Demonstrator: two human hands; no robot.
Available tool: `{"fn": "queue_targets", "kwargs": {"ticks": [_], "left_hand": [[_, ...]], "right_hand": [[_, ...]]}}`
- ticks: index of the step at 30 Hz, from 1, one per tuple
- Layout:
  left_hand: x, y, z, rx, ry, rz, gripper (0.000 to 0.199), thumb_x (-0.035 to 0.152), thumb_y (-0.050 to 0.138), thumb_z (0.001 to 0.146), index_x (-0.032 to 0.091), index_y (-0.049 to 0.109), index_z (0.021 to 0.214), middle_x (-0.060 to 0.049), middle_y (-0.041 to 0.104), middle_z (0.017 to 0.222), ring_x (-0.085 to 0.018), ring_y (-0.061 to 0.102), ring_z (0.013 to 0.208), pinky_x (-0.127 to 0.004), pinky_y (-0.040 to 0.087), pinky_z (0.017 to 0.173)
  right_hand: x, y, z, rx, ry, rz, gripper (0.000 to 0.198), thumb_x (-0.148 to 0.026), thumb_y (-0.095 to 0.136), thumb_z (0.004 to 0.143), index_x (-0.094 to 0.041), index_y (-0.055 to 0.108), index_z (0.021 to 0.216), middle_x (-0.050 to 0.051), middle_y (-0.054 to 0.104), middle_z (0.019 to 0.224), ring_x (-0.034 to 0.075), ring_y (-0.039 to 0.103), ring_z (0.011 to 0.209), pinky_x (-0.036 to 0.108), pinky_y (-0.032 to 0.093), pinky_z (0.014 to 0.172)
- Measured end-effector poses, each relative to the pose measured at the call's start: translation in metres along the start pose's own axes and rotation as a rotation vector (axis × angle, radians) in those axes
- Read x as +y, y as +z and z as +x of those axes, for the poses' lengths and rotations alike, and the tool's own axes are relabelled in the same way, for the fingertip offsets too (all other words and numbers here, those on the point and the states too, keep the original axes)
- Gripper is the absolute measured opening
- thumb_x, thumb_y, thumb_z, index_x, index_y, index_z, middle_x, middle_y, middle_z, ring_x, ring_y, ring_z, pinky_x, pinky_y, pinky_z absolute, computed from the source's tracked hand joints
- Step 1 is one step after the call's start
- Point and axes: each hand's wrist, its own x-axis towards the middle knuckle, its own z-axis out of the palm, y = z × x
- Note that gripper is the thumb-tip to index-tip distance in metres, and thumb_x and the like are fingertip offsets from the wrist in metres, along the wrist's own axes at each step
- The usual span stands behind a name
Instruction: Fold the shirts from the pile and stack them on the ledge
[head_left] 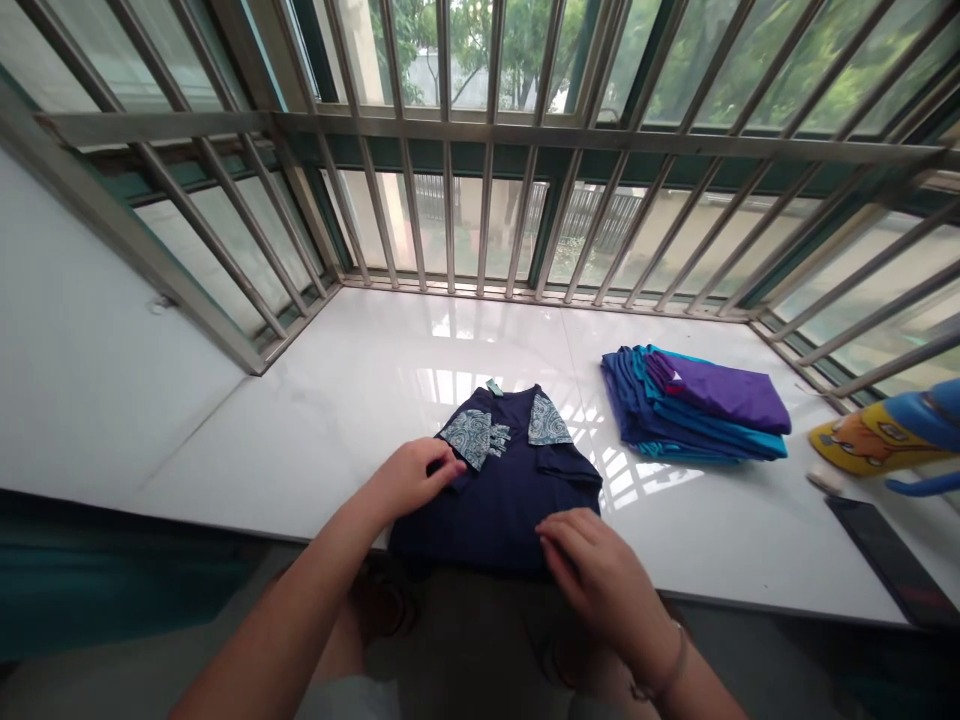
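Note:
A dark navy shirt (pixel 510 500) with pale paisley-patterned sleeve ends lies at the front edge of the white ledge, its sleeves folded inward and its neckline away from me. At its left side, my left hand (pixel 420 475) is closed, thumb and fingers drawn together by the left patterned sleeve end (pixel 471 438). My right hand (pixel 592 565) is over the lower right part of the shirt, its bent fingers and thumb closed at the cloth. How much fabric each hand grips is partly hidden. The right patterned sleeve end (pixel 549 420) lies flat on the shirt.
A stack of folded blue and purple clothes (pixel 697 405) lies right of the shirt. Beyond it are a yellow and blue cartoon bottle (pixel 885 430), a small pale object (pixel 825 480) and a dark phone (pixel 889 560). Metal window bars (pixel 487 200) enclose the white ledge (pixel 322 400).

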Motion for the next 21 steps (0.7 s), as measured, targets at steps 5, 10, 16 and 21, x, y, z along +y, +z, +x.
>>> {"fn": "queue_targets", "kwargs": {"ticks": [5, 10, 16, 21], "left_hand": [[-0.011, -0.012, 0.062, 0.209, -0.369, 0.100, 0.044, 0.061, 0.052, 0.106, 0.024, 0.073, 0.092, -0.006, 0.082, 0.096, -0.026, 0.075, 0.091, -0.033, 0.052, 0.078], [-0.007, -0.001, 0.138, -0.011, -0.431, 0.268, 0.057, 0.069, 0.078, 0.087, 0.020, 0.074, 0.115, -0.015, 0.080, 0.117, -0.035, 0.075, 0.110, -0.035, 0.055, 0.082], [0.000, 0.014, 0.155, -0.022, -0.052, 0.318, 0.047, 0.037, 0.067, 0.099, 0.030, 0.067, 0.145, -0.012, 0.066, 0.143, -0.031, 0.068, 0.129, -0.040, 0.055, 0.108], [-0.010, 0.009, 0.151, -0.180, 0.197, 0.424, 0.024, 0.026, 0.064, 0.095, 0.028, 0.081, 0.113, -0.010, 0.074, 0.125, -0.034, 0.064, 0.126, -0.047, 0.052, 0.112]], "right_hand": [[0.070, -0.022, 0.088, -0.005, 0.379, -0.180, 0.025, -0.036, 0.055, 0.109, -0.023, 0.076, 0.105, 0.008, 0.081, 0.104, 0.026, 0.076, 0.095, 0.036, 0.056, 0.086], [0.122, -0.014, 0.185, -0.253, 0.653, -0.209, 0.043, -0.049, 0.065, 0.106, -0.012, 0.077, 0.125, 0.017, 0.082, 0.119, 0.030, 0.076, 0.108, 0.034, 0.052, 0.085], [0.141, 0.011, 0.215, -0.265, 0.659, -0.190, 0.048, -0.049, 0.076, 0.100, -0.012, 0.074, 0.130, 0.017, 0.082, 0.118, 0.029, 0.077, 0.107, 0.031, 0.051, 0.082], [0.144, 0.022, 0.201, -0.225, 0.592, -0.185, 0.049, -0.045, 0.073, 0.102, -0.015, 0.067, 0.141, 0.016, 0.079, 0.127, 0.027, 0.074, 0.114, 0.031, 0.051, 0.090]]}}
